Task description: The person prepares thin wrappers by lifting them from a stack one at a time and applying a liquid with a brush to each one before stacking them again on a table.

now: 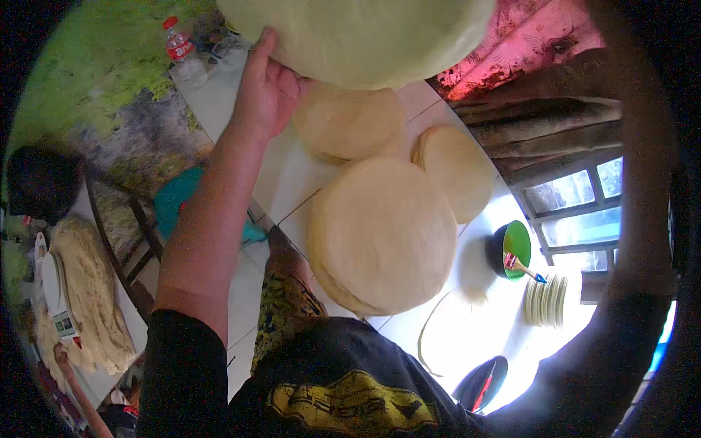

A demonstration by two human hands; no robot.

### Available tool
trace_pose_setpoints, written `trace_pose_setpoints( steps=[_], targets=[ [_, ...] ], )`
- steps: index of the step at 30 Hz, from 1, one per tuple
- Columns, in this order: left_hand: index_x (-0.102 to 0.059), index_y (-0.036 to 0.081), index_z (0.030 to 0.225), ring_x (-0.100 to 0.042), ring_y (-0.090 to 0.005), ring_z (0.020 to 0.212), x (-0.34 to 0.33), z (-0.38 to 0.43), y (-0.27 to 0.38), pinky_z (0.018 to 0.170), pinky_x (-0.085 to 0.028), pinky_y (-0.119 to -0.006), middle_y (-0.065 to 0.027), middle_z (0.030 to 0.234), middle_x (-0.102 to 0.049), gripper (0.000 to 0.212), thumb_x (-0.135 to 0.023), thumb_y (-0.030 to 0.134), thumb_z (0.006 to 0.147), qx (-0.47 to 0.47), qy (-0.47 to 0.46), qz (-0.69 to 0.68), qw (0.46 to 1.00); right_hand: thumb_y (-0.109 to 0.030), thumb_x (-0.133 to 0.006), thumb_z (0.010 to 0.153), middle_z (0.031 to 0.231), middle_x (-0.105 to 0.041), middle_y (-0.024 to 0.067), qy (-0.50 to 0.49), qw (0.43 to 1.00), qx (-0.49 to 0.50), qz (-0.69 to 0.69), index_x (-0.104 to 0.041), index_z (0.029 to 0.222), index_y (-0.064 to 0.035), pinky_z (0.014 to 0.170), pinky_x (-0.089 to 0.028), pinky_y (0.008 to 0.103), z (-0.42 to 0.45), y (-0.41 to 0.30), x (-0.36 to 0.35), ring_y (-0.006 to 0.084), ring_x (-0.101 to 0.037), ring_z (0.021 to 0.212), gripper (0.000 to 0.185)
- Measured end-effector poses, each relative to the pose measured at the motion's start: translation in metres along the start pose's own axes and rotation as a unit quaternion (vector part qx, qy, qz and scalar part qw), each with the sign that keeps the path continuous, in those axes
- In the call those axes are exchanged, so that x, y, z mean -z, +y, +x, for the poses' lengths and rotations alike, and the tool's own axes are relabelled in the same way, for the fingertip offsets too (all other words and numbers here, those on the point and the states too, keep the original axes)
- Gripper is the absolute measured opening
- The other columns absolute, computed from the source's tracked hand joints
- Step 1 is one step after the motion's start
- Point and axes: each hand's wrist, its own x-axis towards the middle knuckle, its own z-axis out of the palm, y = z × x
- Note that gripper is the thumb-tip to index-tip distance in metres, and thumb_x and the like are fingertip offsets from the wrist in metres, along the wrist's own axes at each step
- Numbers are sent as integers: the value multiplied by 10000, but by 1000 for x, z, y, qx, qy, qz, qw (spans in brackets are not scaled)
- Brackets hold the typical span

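My left hand (271, 87) grips the near left edge of a large, round, pale flat sheet of dough (372, 38), thumb on the rim, at the top of the view. My right arm rises along the right edge, but its hand is out of view. Below the raised sheet, a stack of round dough sheets (383, 235) lies on the white tiled table (296, 189). Two more round stacks or sheets lie beyond it, one at the upper left (350, 123) and one at the right (460, 175).
A green-lined bowl (517, 246) with a brush (520, 266) across it stands by a row of pale discs (547, 301). A dark bowl (484, 383) holds a red-handled tool. A plastic bottle (183, 55) is at upper left. Another person's arm (82, 388) is beside a dough mass (90, 295).
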Motion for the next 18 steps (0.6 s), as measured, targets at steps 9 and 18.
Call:
trace_pose_setpoints(
  steps=[9, 18],
  targets=[
    [-534, 28, 1346, -637, -172, 1112, -116, -126, 51, 950, -511, -328, -77, 1233, -654, 530, -625, 400, 979, -78, -37, 225, 970, -350, -548, 980, 1089, -661, 182, 61, 988, -62, 128, -614, 1293, -72, 893, -497, 465, -165, 40, 11, 355, -630, 998, 425],
    [-288, -10, 1527, -536, -225, 1187, -7, -227, -4, 990, -451, -360, -164, 1377, -508, 708, -567, 391, 1014, 119, -52, 805, 579, -306, -642, 962, 1026, -673, 62, 62, 831, -432, 344, -653, 1225, -8, 725, -547, 321, -321, 81, -213, 171, -631, 883, 398]
  ],
)
